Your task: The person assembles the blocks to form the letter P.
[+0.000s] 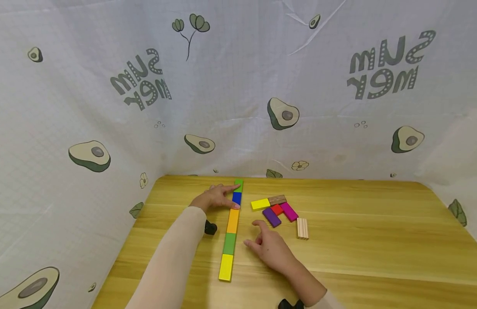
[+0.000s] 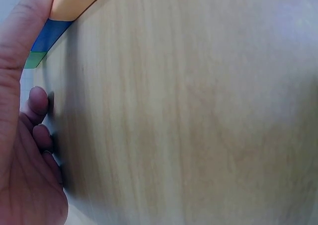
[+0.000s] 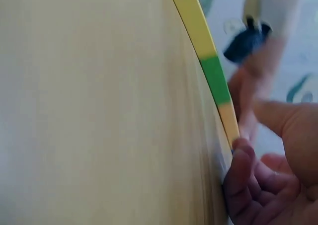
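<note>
A straight row of flat coloured wooden blocks runs away from me on the table: a yellow block (image 1: 226,268), a green block (image 1: 229,243), an orange block (image 1: 232,221), a blue block (image 1: 236,198) and a second green block (image 1: 239,184) at the far end. My left hand (image 1: 216,197) lies along the far part of the row. Its index finger touches the far green block, and its thumb rests where blue meets orange. To the right of the row my right hand (image 1: 272,249) hovers with thumb and index finger apart, holding nothing.
Right of the row lie a yellow block (image 1: 260,204), a brown block (image 1: 277,199), a red block (image 1: 277,209), a purple block (image 1: 271,217), a magenta block (image 1: 289,212) and a pale striped block (image 1: 302,228). A printed cloth (image 1: 238,107) hangs behind the wooden table (image 1: 377,231).
</note>
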Available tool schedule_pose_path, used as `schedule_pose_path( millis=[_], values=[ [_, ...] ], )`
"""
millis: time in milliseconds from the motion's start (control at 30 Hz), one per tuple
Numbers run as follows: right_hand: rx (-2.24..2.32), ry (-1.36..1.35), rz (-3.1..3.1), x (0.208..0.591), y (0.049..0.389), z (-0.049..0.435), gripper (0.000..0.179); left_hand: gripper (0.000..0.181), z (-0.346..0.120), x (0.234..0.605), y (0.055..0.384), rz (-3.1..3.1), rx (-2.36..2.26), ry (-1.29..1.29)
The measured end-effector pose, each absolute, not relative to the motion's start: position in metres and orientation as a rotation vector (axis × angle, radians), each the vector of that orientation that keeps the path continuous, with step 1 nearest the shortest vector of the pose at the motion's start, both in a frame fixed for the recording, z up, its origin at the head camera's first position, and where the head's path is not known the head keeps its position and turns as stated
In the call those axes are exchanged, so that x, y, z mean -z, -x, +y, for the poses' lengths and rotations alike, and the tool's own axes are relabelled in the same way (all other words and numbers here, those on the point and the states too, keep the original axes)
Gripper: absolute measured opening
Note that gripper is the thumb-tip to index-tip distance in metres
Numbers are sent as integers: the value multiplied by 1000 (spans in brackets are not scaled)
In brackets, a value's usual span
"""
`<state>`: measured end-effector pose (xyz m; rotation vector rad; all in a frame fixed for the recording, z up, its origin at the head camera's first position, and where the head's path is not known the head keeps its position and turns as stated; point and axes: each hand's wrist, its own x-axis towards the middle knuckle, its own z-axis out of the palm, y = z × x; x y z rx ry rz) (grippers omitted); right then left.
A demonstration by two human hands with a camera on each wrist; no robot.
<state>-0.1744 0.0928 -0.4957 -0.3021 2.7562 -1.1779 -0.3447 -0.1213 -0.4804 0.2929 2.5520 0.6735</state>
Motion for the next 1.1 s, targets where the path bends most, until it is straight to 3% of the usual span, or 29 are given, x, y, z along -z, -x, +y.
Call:
schedule_pose_path(
  millis=[300, 1100],
  values=[
    [1191, -115, 2940, 496, 189, 122, 49, 88, -122, 481, 346, 2544, -690, -288],
    [1213, -168, 2891, 499, 192, 129, 36, 88, -120, 482, 347, 2545, -684, -275]
  ],
)
